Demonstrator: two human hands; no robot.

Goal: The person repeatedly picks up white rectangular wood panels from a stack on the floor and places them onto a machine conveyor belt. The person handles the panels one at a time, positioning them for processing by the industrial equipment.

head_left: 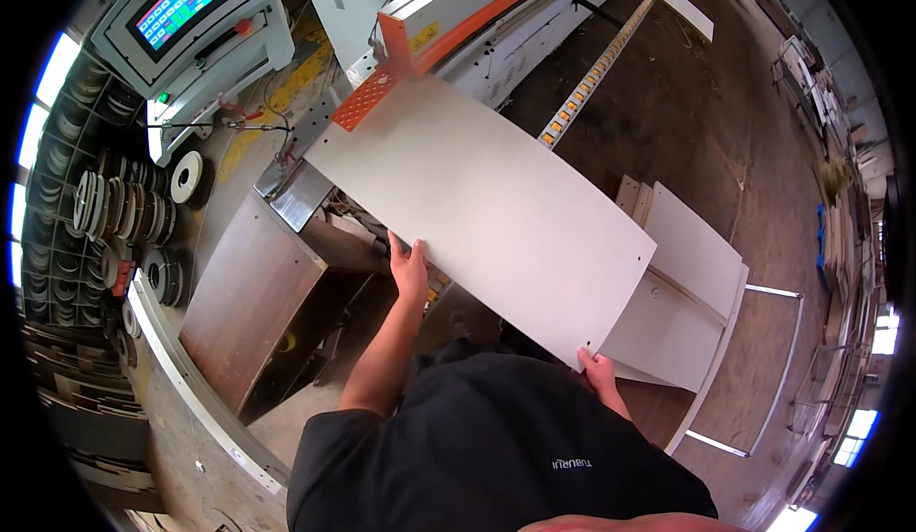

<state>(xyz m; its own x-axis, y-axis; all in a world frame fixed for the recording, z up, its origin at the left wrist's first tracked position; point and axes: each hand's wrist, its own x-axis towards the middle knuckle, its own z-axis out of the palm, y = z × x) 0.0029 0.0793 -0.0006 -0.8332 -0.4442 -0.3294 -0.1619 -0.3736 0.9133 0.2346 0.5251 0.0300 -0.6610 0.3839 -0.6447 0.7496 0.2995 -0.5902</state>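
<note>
Panel: I hold a long white board (477,212) level in front of me, its far end resting at the infeed of an orange-trimmed edge machine (477,26).
Left grip: my left hand (410,270) is closed over the panel's near long edge, fingers on top, thumb hidden beneath.
Right grip: my right hand (599,370) pinches the near corner, fingers curled under the board.
Handling: it looks stiff and flat, probably fairly heavy for its thinness, with a smooth, slippery face; I judge the edges the safest place to take hold, hands well apart.
Look: matt white, rectangular, small drilled holes near the right end.
Surroundings: a stack of similar white panels (687,293) sits on a cart to my right; a control screen (176,2) glows upper left, rolls of edge tape (114,208) beside it.
</note>
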